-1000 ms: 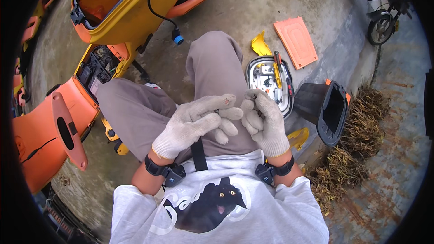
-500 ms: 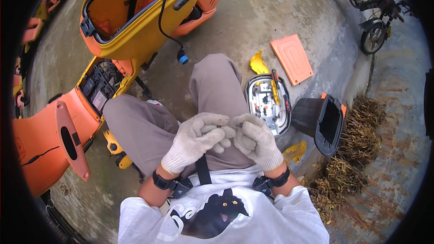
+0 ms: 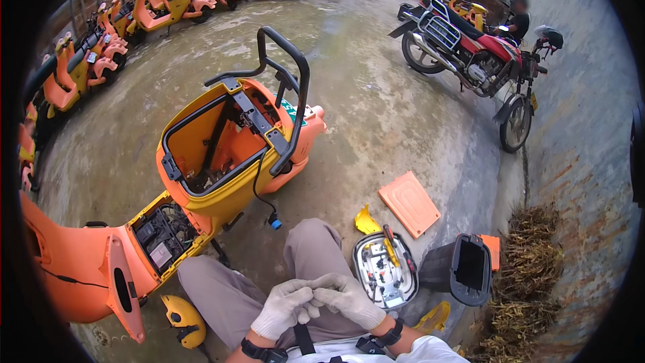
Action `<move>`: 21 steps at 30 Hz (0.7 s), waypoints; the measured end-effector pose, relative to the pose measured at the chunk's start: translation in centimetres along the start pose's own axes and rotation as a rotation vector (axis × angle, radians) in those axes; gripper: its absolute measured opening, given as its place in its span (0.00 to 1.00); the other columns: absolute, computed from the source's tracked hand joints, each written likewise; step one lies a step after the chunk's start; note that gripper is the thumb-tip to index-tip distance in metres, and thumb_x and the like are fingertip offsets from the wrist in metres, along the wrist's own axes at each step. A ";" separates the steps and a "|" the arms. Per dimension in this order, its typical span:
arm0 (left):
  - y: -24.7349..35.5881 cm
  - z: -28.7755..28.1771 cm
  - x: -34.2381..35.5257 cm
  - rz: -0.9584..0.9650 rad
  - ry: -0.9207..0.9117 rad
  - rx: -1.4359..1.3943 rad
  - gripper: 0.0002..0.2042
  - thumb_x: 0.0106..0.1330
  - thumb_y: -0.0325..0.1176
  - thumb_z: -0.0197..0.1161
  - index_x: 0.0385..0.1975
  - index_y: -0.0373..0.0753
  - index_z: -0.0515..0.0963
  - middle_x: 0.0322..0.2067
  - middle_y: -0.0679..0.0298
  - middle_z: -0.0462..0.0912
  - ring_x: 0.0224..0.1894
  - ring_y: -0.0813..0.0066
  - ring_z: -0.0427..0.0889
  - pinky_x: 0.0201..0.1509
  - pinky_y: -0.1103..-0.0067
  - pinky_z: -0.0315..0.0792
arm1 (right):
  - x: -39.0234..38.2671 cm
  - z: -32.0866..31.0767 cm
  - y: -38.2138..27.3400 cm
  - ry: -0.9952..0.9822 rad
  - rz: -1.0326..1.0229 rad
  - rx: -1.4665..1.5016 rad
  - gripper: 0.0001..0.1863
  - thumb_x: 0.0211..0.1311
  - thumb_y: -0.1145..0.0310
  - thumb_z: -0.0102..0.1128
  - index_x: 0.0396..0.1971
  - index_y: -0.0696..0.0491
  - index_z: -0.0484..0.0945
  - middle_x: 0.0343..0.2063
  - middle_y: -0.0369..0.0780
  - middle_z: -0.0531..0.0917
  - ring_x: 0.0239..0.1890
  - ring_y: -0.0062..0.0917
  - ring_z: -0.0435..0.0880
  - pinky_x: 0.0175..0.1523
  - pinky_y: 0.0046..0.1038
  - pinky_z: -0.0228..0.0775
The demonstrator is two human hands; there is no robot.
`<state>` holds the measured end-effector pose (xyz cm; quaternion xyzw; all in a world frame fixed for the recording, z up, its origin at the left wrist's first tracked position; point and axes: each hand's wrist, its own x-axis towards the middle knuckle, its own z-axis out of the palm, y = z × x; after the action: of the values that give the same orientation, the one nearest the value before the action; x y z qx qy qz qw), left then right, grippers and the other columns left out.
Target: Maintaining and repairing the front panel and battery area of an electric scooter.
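Note:
My left hand (image 3: 285,309), in a white knit work glove, is closed with its fingertips pinched together above my lap. My right hand (image 3: 351,300), gloved the same way, is also closed, and its fingertips meet those of the left. Whatever sits between them is hidden by the glove fingers. Just right of my knee lies a pale, dark-rimmed tray-like part (image 3: 380,287) with several small fittings in it. A screwdriver with a dark and orange handle (image 3: 389,234) and a yellow-handled tool (image 3: 391,253) rest across it.
An orange-and-yellow scooter (image 3: 235,175) with its seat compartment uncovered stands ahead left. Around me lie an orange panel (image 3: 409,204), a yellow shell piece (image 3: 366,220), a black bin (image 3: 468,274) and a yellow helmet (image 3: 183,321). A red motorcycle (image 3: 480,60) and a person (image 3: 519,21) are farther right.
The view has tilted up, bringing in parked scooters and a person. My hands have come closer together, fingertips now touching; the small dark bits at their fingertips no longer show.

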<state>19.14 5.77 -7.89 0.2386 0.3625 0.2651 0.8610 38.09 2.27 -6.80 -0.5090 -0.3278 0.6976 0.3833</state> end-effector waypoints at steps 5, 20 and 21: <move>-0.2 -1.6 0.2 -0.024 -0.070 -0.116 0.14 0.70 0.33 0.59 0.47 0.27 0.76 0.31 0.56 0.85 0.24 0.77 0.83 0.23 0.84 0.72 | 0.7 0.2 -0.9 -0.044 0.024 -0.019 0.19 0.64 0.63 0.64 0.50 0.59 0.79 0.26 0.31 0.80 0.22 0.09 0.70 0.26 0.14 0.61; -0.3 -3.0 0.4 -0.155 -0.142 -0.223 0.15 0.68 0.31 0.61 0.49 0.28 0.77 0.30 0.56 0.85 0.25 0.72 0.83 0.25 0.82 0.72 | 0.9 0.1 -1.7 -0.139 -0.012 -0.150 0.31 0.61 0.61 0.66 0.61 0.59 0.72 0.36 0.30 0.79 0.36 0.11 0.73 0.45 0.17 0.70; -0.4 -3.1 0.4 -0.135 -0.138 -0.209 0.15 0.67 0.30 0.61 0.49 0.28 0.77 0.30 0.56 0.85 0.25 0.72 0.83 0.25 0.82 0.72 | 1.1 -0.1 -1.2 -0.140 -0.033 -0.185 0.31 0.62 0.61 0.66 0.61 0.59 0.72 0.35 0.30 0.79 0.36 0.11 0.73 0.45 0.18 0.70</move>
<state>17.14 6.43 -10.29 0.1406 0.2880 0.2258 0.9199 38.21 3.82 -6.29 -0.4868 -0.4253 0.6918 0.3220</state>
